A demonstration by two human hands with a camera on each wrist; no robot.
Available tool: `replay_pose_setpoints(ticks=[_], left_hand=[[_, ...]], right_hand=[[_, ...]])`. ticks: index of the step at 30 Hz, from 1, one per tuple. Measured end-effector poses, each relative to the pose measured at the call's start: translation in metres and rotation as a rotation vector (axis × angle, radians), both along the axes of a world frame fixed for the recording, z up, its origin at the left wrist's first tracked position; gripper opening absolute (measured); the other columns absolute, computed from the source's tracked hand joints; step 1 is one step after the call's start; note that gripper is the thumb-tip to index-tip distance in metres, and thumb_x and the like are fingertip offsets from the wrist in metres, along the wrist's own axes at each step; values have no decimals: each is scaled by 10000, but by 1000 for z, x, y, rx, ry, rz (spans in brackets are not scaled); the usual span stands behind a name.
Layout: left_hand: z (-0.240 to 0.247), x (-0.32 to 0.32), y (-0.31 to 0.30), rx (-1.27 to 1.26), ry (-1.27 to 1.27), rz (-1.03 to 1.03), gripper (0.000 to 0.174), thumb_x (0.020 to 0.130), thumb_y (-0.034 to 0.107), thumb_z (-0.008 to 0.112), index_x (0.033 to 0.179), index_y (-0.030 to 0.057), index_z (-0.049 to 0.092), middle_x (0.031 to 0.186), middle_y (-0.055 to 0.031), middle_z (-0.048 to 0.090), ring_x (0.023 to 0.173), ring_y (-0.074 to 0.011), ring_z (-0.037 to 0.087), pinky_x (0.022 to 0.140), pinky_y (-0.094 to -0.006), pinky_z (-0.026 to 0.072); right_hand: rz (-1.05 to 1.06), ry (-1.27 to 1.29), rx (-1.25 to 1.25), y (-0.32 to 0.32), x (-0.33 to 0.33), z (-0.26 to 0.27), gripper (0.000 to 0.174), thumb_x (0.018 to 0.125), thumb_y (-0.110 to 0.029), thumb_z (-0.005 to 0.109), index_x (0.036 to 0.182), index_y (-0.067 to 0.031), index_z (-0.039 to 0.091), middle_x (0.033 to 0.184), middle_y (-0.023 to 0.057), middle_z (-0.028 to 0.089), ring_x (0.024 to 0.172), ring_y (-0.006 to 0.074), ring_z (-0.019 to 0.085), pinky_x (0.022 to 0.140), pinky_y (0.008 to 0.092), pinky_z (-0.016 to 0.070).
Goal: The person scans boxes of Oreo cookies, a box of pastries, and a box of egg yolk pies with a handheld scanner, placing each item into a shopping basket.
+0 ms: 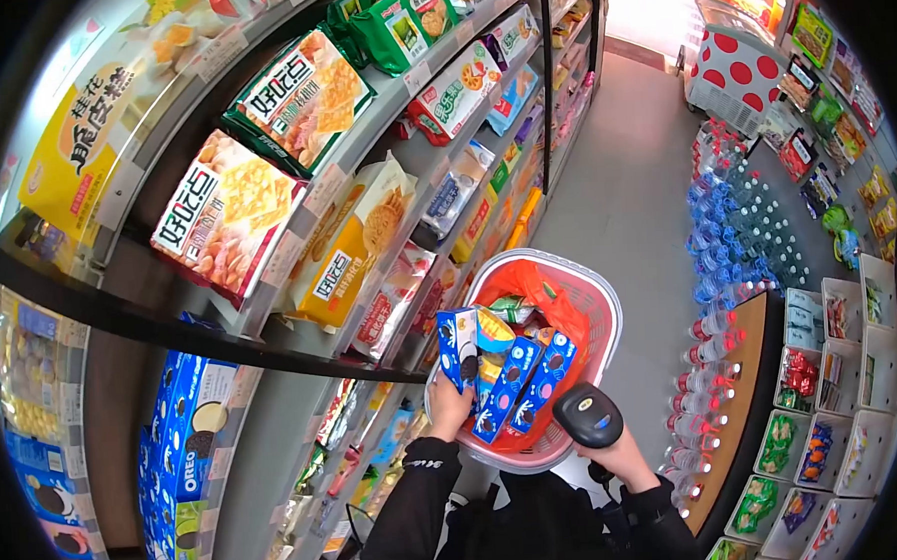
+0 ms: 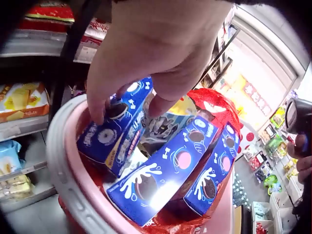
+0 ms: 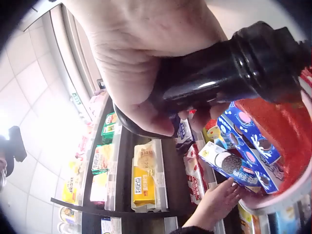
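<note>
My left hand (image 1: 450, 407) grips a blue Oreo cookie box (image 1: 458, 342) at the near left side of a pink-and-white basket (image 1: 610, 298). In the left wrist view its fingers and thumb straddle the top of that box (image 2: 109, 139), which stands tilted inside the rim. Two more blue cookie boxes (image 1: 507, 390) lean side by side in the basket, on a red plastic bag (image 1: 529, 284). My right hand (image 1: 625, 459) holds a black barcode scanner (image 1: 588, 416) by its handle, above the basket's near right edge. The right wrist view shows those fingers wrapped round the handle (image 3: 209, 73).
Snack shelves run along the left, with cookie packs (image 1: 230, 214) and an Oreo carton (image 1: 188, 462). Water bottles (image 1: 708, 379) line the floor on the right, beside white bins (image 1: 776, 441) of small packets. A polka-dot freezer (image 1: 730, 78) stands far down the aisle.
</note>
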State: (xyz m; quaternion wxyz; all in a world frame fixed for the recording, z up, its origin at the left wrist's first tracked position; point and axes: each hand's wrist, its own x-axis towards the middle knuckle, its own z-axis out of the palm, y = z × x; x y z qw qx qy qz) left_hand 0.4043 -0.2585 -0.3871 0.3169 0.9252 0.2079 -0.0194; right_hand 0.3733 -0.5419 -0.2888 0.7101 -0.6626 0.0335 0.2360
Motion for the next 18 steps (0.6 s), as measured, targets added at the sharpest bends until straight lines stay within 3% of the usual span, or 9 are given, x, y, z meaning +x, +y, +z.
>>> replay_pose_setpoints(ticks=[3, 8, 11, 13, 14, 16, 18], left_hand=[[6, 10, -11, 136, 33, 127, 596, 639, 207, 674, 1104, -37, 391, 959, -272, 499, 889, -402, 499, 779, -424, 408], [7, 11, -8, 96, 64, 189, 561, 612, 242, 710, 1022, -32, 444, 925, -242, 513, 876, -391, 501, 755, -432, 408], [17, 4, -2, 30, -32, 162, 516, 632, 243, 706, 994, -36, 467, 905, -203, 532, 855, -344, 524, 755, -394, 418], [29, -6, 6, -278, -184, 195, 492, 657, 243, 699, 989, -43, 475, 897, -164, 548, 838, -264, 543, 757, -337, 421], [36, -15, 13, -410, -146, 179, 450, 718, 225, 664, 1022, -42, 466, 941, -130, 553, 854, -187, 542, 767, -290, 418], [59, -33, 19, -989, -212, 193, 410, 765, 186, 621, 1069, -34, 457, 990, -107, 550, 873, -155, 541, 773, -277, 425], [90, -59, 30, -1329, -68, 269, 402, 813, 164, 531, 1147, -27, 415, 1033, -94, 545, 916, -166, 542, 813, -278, 424]], right_hand=[[27, 41, -1, -10, 0, -4, 462, 625, -58, 711, 1040, -21, 511, 961, 40, 581, 881, 117, 538, 794, 283, 424], [-3, 56, -58, -13, 2, 0, 464, 614, -56, 706, 1033, -21, 512, 955, 51, 583, 879, 126, 542, 790, 286, 428], [-22, 44, -47, -14, 2, 0, 475, 610, -63, 709, 1040, -23, 509, 957, 56, 584, 884, 134, 547, 793, 288, 428], [5, 20, -62, -12, 8, 10, 482, 610, -64, 709, 1046, -23, 506, 964, 60, 583, 891, 138, 547, 796, 289, 427], [34, -2, -83, -10, 11, 17, 489, 610, -65, 709, 1051, -24, 503, 970, 63, 582, 897, 141, 547, 800, 290, 426], [66, -25, -71, -5, 15, 29, 509, 611, -69, 710, 1070, -25, 494, 986, 70, 580, 909, 147, 546, 807, 296, 425], [249, -177, -70, 2, 19, 37, 536, 609, -68, 711, 1093, -28, 485, 1017, 73, 571, 931, 150, 537, 816, 304, 421]])
